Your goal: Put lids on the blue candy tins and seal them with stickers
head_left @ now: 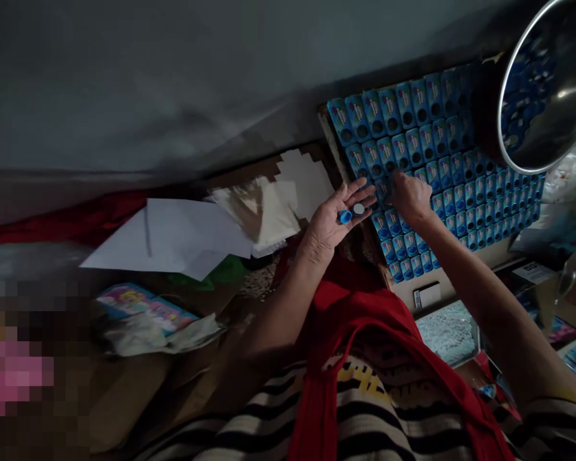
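My left hand (333,214) is palm up with its fingers stretched out. A small blue cap (345,216) and a small round piece with a white face (359,209) rest on it. Fingers bent together, my right hand (411,195) is over the board of blue cards (425,137), at its near left part. Whatever its fingertips pinch is hidden. Rows of small blue cards with a pinkish print cover the board. Those in the upper rows show a dark round spot at one end; several in the lower rows show a bright blue round piece there.
A shiny metal bowl (502,121) with blue pieces inside stands at the upper right. White paper sheets (173,234) lie to the left. A colourful printed packet (144,307) is at the lower left. Near the board's lower edge is a small white box (428,294).
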Demonstrator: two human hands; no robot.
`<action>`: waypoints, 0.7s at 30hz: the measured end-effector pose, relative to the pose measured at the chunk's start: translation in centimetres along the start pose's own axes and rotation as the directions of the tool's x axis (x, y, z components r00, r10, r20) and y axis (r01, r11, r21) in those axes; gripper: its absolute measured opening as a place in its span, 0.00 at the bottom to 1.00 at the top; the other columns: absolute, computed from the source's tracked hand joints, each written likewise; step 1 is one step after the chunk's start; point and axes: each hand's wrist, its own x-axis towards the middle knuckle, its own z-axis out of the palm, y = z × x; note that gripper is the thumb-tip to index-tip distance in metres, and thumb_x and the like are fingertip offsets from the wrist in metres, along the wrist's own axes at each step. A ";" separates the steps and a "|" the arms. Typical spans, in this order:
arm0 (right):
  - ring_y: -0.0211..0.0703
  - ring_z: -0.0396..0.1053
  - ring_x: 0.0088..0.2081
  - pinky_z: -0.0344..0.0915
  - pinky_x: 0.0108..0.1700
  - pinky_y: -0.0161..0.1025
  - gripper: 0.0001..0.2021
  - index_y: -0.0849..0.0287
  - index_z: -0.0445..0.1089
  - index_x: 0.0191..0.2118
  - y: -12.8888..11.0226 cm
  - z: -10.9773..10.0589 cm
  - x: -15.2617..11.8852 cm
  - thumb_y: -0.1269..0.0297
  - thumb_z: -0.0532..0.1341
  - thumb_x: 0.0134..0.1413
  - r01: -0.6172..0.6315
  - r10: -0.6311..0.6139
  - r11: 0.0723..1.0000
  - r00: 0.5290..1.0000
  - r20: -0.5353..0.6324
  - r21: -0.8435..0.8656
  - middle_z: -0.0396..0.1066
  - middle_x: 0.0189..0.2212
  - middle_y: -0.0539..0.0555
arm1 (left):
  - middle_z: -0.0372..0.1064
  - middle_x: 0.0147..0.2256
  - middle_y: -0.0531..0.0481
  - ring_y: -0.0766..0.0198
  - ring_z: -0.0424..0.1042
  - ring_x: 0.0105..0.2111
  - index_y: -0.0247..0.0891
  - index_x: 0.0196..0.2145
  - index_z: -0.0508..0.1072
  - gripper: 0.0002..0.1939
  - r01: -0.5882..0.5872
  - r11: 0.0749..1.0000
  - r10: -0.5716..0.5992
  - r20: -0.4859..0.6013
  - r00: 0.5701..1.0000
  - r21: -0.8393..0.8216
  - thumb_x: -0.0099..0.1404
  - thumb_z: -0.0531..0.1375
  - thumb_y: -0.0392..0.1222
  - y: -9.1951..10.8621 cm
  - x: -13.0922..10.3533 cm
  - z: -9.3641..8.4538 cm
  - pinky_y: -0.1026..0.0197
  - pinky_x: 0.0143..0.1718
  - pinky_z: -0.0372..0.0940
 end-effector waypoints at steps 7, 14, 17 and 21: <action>0.48 0.78 0.47 0.67 0.41 0.38 0.14 0.49 0.81 0.48 -2.1 -0.2 -6.4 0.66 0.72 0.56 0.406 -0.414 0.868 0.910 -0.037 0.284 0.78 0.52 0.53 | 0.82 0.53 0.46 0.57 0.82 0.53 0.45 0.64 0.77 0.23 0.037 0.992 -0.032 -0.050 0.998 0.117 0.75 0.61 0.52 -1.8 -1.4 -0.4 0.56 0.57 0.75; 0.41 0.75 0.38 0.68 0.43 0.35 0.15 0.55 0.85 0.46 0.0 3.3 -7.9 0.68 0.75 0.50 0.265 -0.301 0.795 0.953 -0.024 0.545 0.79 0.38 0.52 | 0.83 0.51 0.43 0.57 0.83 0.49 0.39 0.54 0.83 0.18 0.108 0.974 -0.097 -0.064 0.993 0.199 0.72 0.64 0.49 -4.5 -0.8 -2.0 0.60 0.49 0.78; 0.41 0.74 0.34 0.68 0.41 0.36 0.13 0.58 0.85 0.47 1.3 3.7 -8.3 0.67 0.69 0.57 0.120 -0.115 0.826 0.992 -0.044 0.551 0.78 0.32 0.50 | 0.82 0.53 0.39 0.56 0.83 0.49 0.37 0.54 0.82 0.18 0.108 0.979 -0.097 -0.072 0.993 0.172 0.74 0.63 0.50 -4.6 -1.2 -3.1 0.57 0.52 0.77; 0.46 0.77 0.43 0.68 0.48 0.38 0.16 0.57 0.85 0.47 1.0 3.8 -7.2 0.72 0.61 0.61 0.144 -0.093 0.907 0.985 -0.146 0.396 0.81 0.40 0.55 | 0.80 0.56 0.38 0.55 0.82 0.51 0.36 0.55 0.81 0.18 0.052 0.990 -0.039 -0.094 0.995 0.130 0.75 0.60 0.49 -3.2 -1.4 -4.2 0.53 0.56 0.76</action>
